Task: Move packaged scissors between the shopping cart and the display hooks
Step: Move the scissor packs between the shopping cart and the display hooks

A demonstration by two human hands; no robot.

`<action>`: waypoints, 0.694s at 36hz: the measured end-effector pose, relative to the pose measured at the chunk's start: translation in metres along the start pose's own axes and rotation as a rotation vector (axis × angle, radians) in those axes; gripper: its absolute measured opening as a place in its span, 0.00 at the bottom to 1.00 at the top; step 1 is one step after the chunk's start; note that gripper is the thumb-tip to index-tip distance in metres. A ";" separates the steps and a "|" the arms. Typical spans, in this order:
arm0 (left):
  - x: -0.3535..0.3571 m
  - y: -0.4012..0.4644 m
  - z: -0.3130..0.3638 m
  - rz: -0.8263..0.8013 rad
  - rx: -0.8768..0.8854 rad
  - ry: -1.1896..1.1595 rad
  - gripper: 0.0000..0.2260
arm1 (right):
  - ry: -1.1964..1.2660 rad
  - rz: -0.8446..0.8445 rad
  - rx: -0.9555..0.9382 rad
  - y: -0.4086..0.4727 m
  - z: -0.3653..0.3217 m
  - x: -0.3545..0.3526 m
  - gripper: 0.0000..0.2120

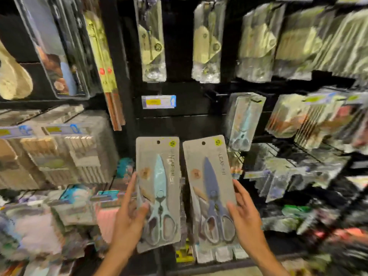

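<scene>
Each hand apparently grips one scissors pack: left, right

Shop, price label, hanging packaged goods

The widest free stretch is the bare black back panel in the middle of the display, beside the price tag and above the two scissor packs. The light-blue scissors pack, gripped by the left hand, and the darker blue scissors pack, gripped by the right hand, stand upright side by side with a narrow gap between them, screening the lower panel. A hanging scissors pack on a hook crowds the right edge (its neighbours are blurred). Bagged goods close off the top.
</scene>
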State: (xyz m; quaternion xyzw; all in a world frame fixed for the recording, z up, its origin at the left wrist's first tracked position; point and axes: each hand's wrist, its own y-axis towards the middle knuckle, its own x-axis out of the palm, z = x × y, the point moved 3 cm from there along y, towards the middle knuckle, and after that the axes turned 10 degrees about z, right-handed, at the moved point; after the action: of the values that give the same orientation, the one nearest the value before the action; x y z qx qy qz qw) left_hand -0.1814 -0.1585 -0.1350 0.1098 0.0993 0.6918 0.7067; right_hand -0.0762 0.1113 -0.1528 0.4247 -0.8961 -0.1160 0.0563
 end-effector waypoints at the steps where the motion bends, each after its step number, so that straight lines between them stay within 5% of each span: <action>1: 0.016 -0.004 0.002 -0.009 -0.022 -0.006 0.34 | -0.007 0.019 -0.004 0.002 -0.001 -0.017 0.26; 13: 0.171 -0.041 0.044 -0.069 0.041 -0.048 0.32 | 0.016 0.093 -0.028 0.046 -0.008 -0.175 0.25; 25: 0.221 -0.017 0.055 -0.106 0.041 -0.107 0.32 | 0.058 0.087 -0.065 0.102 -0.004 -0.191 0.26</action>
State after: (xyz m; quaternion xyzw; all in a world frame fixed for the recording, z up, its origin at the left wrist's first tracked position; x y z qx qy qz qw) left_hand -0.1445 0.0607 -0.0850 0.1557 0.0813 0.6444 0.7442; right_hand -0.0310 0.3209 -0.1229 0.3866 -0.9075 -0.1300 0.1009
